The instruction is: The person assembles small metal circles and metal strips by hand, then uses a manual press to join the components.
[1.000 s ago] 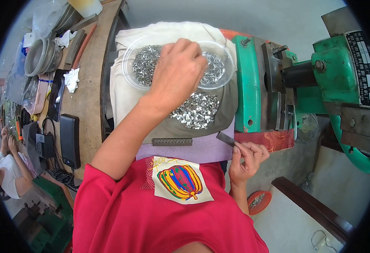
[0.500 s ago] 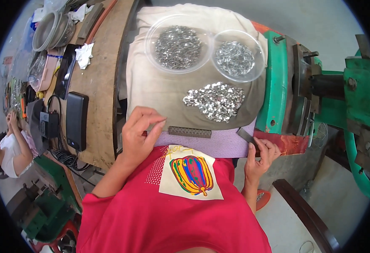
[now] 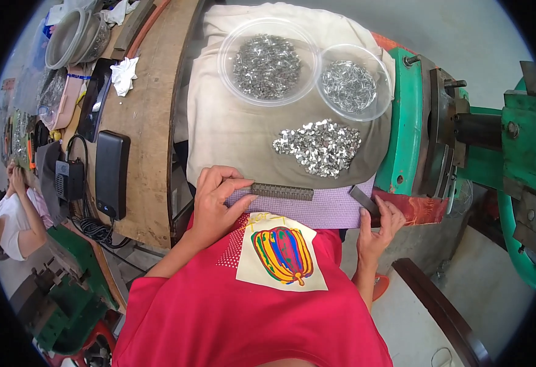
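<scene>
Holding left hand (image 3: 219, 200), with thumb and forefinger slightly parted, at left end of ridged strip (image 3: 282, 192) along far edge of purple cloth (image 3: 323, 212); can't confirm grip. Pinching dark flat bar (image 3: 363, 199) in right hand (image 3: 378, 232). Apparently at strip-gripping step; needs fingertips snug on strip.

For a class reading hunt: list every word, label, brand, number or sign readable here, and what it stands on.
No text can be read with certainty.
Cream patch on the red shirt: yellow marks like lettering at its top edge, too small and unclear to read.
Ridged dark bar and flat dark bar: no legible markings.
Green machine: no legible text.
</scene>
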Motion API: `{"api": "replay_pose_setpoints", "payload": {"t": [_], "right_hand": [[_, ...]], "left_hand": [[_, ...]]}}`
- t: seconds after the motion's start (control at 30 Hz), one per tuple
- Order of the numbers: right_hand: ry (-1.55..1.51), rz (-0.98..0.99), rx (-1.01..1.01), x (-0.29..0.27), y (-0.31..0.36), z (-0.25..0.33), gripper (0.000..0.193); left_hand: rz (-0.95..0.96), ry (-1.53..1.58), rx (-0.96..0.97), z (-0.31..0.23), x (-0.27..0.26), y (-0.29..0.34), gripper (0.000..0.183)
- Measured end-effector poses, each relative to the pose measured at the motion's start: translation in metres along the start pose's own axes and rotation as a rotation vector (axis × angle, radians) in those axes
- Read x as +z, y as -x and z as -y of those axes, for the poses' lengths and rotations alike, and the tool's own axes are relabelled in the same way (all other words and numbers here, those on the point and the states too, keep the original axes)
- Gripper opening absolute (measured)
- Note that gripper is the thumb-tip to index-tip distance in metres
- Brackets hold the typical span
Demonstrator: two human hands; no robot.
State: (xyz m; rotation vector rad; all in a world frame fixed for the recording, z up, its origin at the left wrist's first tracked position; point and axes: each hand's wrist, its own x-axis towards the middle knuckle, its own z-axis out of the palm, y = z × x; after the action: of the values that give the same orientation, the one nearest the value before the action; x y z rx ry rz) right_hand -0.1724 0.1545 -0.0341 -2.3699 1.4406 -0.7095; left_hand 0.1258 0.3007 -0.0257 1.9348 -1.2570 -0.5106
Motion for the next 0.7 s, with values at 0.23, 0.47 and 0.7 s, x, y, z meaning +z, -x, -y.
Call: {"api": "replay_pose_setpoints", "payload": {"t": [0.23,0.47,0.7], "right_hand": [[-0.036,0.039,0.024,-0.004,-0.002,-0.002,0.037],[-0.099,0.069,0.085,-0.007,-0.004,-0.002,0.038],[-0.196,0.081,0.141,-0.006,-0.006,-0.003,0.042]], "left_hand": [[-0.008,0.045,-0.005,0.004,0.002,0.001,0.025],[-0.046,0.054,0.051,0.010,0.008,0.004,0.025],[-0.071,0.018,0.078,0.010,0.010,0.005,0.025]]}}
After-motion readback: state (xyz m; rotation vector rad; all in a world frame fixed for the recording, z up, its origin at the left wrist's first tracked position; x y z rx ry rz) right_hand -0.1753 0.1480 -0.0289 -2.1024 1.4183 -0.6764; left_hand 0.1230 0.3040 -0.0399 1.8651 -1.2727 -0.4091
